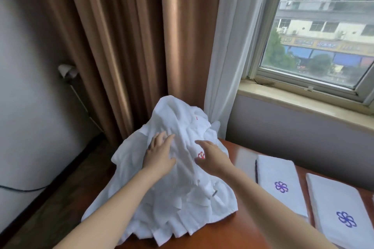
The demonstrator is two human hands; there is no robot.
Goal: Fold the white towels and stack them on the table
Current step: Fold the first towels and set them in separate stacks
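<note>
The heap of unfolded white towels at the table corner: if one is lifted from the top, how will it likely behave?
Probably floppy: the heap is creased and seems to drape over the table edge. Likely light and not slippery, since it looks like terry cloth. The layers overlap, so a pulled towel may drag its neighbours.

A single wide-angle view, worn on the person's head, looks forward and down along both forearms. It sits close above the left hand (159, 155) and right hand (212, 157), which fall just below mid-frame. It faces a curtain (121, 36) beyond the hands. A window (323, 26) is up to their right, and the desk (249, 226) is below them.
</note>
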